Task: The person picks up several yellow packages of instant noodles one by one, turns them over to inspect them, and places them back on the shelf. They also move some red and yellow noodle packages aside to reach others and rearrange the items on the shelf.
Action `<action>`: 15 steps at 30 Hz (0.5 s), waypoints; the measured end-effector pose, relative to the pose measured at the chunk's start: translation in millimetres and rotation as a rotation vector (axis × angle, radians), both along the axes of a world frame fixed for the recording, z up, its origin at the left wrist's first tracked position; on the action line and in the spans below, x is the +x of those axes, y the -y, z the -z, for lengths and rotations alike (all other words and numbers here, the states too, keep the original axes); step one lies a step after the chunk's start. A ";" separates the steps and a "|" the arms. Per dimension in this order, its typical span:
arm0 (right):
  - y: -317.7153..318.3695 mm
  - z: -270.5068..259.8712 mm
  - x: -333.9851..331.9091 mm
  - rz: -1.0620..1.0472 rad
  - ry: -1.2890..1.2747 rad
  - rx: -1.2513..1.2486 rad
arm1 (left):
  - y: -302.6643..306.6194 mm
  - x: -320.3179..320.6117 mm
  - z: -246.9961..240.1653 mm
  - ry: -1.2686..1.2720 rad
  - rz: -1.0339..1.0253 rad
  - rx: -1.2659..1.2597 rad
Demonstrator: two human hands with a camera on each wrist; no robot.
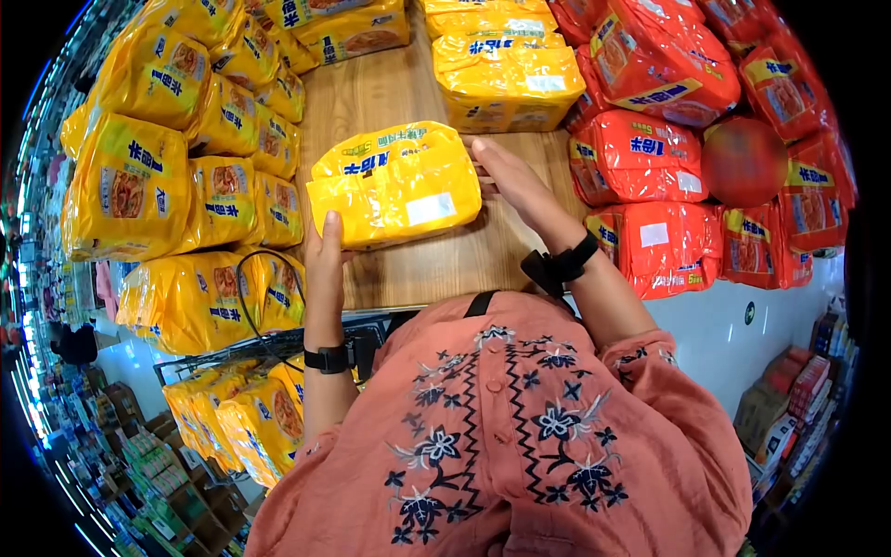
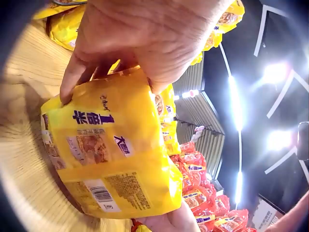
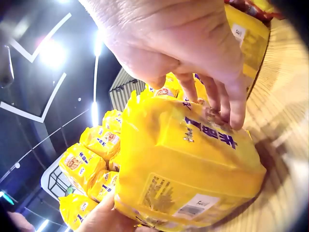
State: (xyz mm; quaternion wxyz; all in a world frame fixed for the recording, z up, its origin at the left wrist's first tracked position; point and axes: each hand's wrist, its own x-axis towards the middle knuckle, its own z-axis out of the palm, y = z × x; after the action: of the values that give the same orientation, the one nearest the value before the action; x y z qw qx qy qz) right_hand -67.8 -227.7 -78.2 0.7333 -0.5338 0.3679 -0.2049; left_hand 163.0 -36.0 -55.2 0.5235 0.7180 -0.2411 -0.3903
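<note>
A yellow multipack of instant noodles (image 1: pixel 399 186) lies at a slant close over the wooden tabletop (image 1: pixel 371 102), between both hands. My left hand (image 1: pixel 325 265) grips its left end, the thumb on the near edge and, in the left wrist view, the fingers reaching over that end of the noodle pack (image 2: pixel 116 130). At the opposite end my right hand (image 1: pixel 524 190) holds it. The right wrist view shows the bent fingers of this hand (image 3: pixel 183 53) pressed against the pack's wrapper. A barcode label shows on the wrapper in both wrist views.
Yellow noodle packs (image 1: pixel 223 195) are stacked along the left, and another yellow stack (image 1: pixel 506 79) stands behind. Red noodle packs (image 1: pixel 640 158) are piled on the right. A thin black cable (image 1: pixel 243 297) loops near the left wrist. More yellow packs (image 1: pixel 251 418) sit lower, at the near left.
</note>
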 end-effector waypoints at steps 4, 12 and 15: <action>-3.7 -7.0 2.6 -0.018 0.016 -0.090 | 4.2 5.3 0.3 0.028 0.013 0.023; -1.3 -0.5 -4.5 -0.004 -0.090 -0.063 | 16.1 14.3 3.5 -0.020 0.040 -0.045; 10.2 5.5 1.0 0.023 -0.144 -0.188 | 14.6 17.7 7.0 -0.008 0.048 -0.029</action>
State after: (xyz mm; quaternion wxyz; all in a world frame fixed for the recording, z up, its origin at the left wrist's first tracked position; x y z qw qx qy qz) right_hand -66.7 -237.9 -83.7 0.6493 -0.6093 0.4049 -0.2079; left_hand 180.7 -50.6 -62.1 0.5251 0.7030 -0.2619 -0.4019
